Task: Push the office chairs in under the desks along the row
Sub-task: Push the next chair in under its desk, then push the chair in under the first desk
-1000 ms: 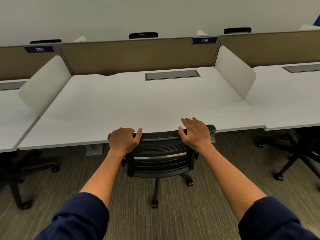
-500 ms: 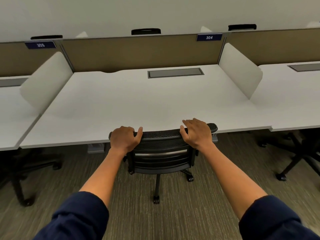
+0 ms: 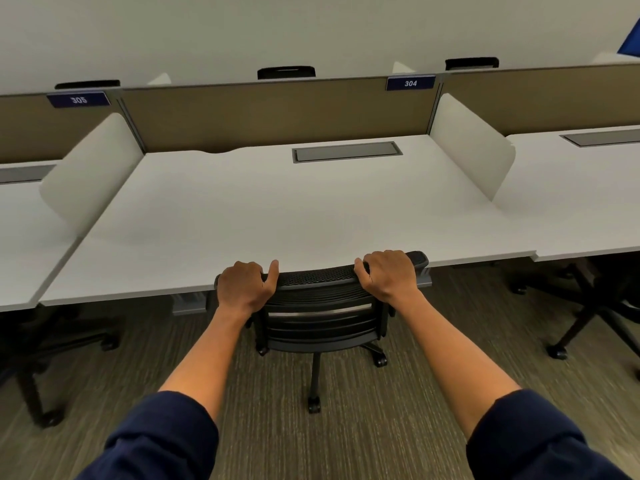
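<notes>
chair (image 3: 322, 306) backrest top met worktop (image 3: 277, 216) edge | left hand (image 3: 244, 287) fingers curled over top rail | right hand (image 3: 389, 273) fingers (image 3: 367, 264) gripped same rail

label 304 (image 3: 410, 83) | label 305 (image 3: 79, 99) | carpet (image 3: 398, 410) striped | dividers (image 3: 472, 143) white

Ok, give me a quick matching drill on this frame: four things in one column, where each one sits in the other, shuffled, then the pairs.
Things:
1. left hand
2. right hand
3. sign 304
4. grey hatch

Places:
A. set flush in the desk top, near the back
B. on the chair back's top edge, left end
C. on the back partition, upper right
D. on the chair back's top edge, right end

Pairs: 1-B, 2-D, 3-C, 4-A
</notes>
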A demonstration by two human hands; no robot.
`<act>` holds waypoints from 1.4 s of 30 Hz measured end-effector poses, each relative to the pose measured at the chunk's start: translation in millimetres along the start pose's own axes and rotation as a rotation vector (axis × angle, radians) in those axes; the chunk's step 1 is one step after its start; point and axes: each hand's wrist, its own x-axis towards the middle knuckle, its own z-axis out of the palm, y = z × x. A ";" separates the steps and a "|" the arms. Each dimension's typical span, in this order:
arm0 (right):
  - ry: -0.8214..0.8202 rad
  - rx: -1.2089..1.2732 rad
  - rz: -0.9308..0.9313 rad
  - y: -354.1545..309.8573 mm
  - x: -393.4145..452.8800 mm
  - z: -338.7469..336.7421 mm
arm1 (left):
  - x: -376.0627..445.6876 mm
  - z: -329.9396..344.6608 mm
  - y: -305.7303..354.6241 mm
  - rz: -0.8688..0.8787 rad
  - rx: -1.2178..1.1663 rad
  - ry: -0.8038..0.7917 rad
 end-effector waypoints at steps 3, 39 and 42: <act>-0.010 0.002 0.012 1.3 0.8 0.8 | 3.7 -0.7 0.1 0.015 -0.014 -0.004; 0.153 -0.138 0.768 245.2 -271.8 -74.8 | -67.4 28.6 402.0 0.832 -0.252 -0.155; 0.181 -0.140 0.851 296.5 -324.0 -82.8 | -92.1 34.5 473.4 0.905 -0.277 -0.172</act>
